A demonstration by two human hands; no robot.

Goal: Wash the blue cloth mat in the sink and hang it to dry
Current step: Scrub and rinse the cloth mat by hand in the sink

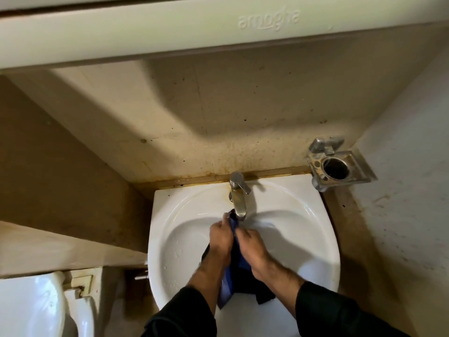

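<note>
While the blue cloth mat [234, 271] hangs bunched over the sink [303, 215] under the tap [239, 203], the left hand [220, 242] and right hand [251, 249] grip it, fingers curled. Washing seems underway, though running water is hard to see; wringing and hanging remain.

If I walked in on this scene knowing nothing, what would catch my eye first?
Two hands, the left hand and right hand, gripping a blue cloth mat in the middle of a white sink, just below the metal tap. Next, the stained metal holder on the wall at the sink's upper right.
</note>
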